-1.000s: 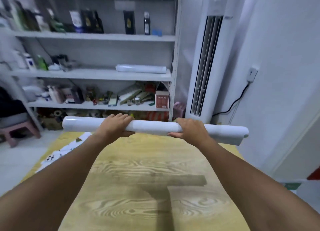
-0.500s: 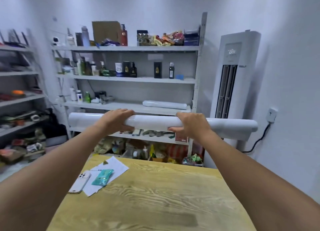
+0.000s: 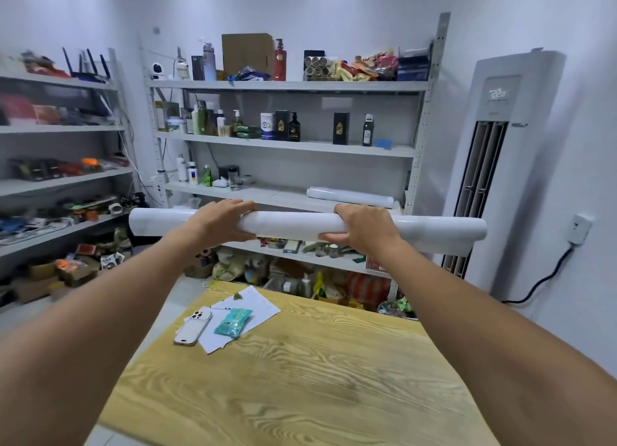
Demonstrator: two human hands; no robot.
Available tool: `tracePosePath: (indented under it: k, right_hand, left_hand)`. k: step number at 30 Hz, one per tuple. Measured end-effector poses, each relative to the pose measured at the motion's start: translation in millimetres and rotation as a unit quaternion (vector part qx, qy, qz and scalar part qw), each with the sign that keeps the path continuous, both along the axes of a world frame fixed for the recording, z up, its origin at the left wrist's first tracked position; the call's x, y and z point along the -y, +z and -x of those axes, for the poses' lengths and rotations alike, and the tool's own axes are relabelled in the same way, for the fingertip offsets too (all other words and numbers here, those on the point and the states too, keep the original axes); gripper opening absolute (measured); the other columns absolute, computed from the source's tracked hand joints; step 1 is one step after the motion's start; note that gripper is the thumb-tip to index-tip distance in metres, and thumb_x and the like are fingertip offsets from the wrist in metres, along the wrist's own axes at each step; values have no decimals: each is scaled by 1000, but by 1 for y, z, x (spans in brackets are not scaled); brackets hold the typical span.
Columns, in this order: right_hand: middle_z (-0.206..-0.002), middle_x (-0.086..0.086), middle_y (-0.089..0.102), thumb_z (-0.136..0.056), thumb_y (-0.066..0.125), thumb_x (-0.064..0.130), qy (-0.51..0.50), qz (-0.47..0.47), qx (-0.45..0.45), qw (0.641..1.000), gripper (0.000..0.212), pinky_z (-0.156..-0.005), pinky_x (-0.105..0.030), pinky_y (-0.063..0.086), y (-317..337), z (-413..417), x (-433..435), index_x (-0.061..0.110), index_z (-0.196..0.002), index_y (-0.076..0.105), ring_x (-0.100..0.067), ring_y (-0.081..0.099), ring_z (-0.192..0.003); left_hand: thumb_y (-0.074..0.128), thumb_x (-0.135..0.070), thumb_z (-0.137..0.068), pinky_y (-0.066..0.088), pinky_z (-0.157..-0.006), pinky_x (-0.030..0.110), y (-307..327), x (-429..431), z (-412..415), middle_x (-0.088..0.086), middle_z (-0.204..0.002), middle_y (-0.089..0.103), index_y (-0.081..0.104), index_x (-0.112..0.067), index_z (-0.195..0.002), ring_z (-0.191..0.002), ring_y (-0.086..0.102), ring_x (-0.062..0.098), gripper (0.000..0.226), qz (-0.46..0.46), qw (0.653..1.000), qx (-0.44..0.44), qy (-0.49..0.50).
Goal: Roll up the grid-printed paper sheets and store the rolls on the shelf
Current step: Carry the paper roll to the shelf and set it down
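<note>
I hold a long white paper roll [image 3: 293, 225] level in the air, in front of the grey metal shelf unit [image 3: 287, 146]. My left hand [image 3: 223, 221] grips the roll left of its middle. My right hand [image 3: 361, 225] grips it right of the middle. Both ends stick out past my hands. A second white roll [image 3: 349, 196] lies on the third shelf board, at its right end, just behind and above the one I hold.
Below my arms stands a wood-grain table [image 3: 300, 378] with a white phone [image 3: 193, 327], loose sheets [image 3: 248, 307] and a teal packet [image 3: 233, 322] at its far left. A tall white air conditioner [image 3: 494, 165] stands right of the shelf. Another cluttered shelf [image 3: 60, 178] is at left.
The roll has been lifted off the table and raised toward the shelf. My view has tilted up, so the whole shelf unit and the air conditioner's top now show.
</note>
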State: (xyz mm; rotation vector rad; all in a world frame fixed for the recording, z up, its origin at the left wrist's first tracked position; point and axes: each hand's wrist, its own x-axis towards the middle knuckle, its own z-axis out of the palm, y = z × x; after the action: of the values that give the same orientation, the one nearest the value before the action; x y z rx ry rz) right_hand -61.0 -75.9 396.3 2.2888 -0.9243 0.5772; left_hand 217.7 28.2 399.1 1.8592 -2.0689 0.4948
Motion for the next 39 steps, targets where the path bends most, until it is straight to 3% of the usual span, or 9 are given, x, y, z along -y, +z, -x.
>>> tracePosePath:
  k: [8,13,23,31,39]
  right_hand:
    - [-73,2,58,-80,33,76,-13,5,-27,1000,63,-43,-23,29,-1,-99,-3,17,-95,49,-17,53,-57]
    - [-76,1,62,-79,32,77,-24,-1,-26,999,65,-44,-24,31,-5,-181,2,16,-95,49,-17,55,-58]
    - [-73,2,59,-80,31,77,-47,-23,-42,998,65,-46,-26,38,-24,-273,15,15,-94,47,-16,55,-57]
    - [-77,3,60,-79,32,77,-23,-9,-53,998,64,-46,-24,34,-29,-344,61,16,-94,47,-16,55,-59]
    - [-78,2,57,-78,32,78,-41,-23,-28,998,61,-46,-26,27,-36,-411,144,18,-88,36,-18,46,-59]
  left_hand:
    - [70,-38,-75,52,-76,43,-6,6,-103,6,-109,64,53,-15,-119,-92,60,26,52,-6,1000,17,-20]
    - [69,-39,-76,51,-76,43,-5,14,-186,6,-110,62,52,-16,-117,-94,58,26,50,-23,999,24,-21]
    - [70,-38,-75,48,-73,39,-30,37,-279,4,-105,62,53,-18,-114,-88,55,23,47,-49,998,6,-26]
    - [71,-31,-75,47,-75,37,-36,65,-343,7,-107,59,52,-16,-120,-92,55,25,51,-34,999,-12,-2]
    - [69,-37,-76,49,-80,40,-30,158,-409,4,-112,60,52,-18,-116,-97,55,23,47,-62,998,21,7]
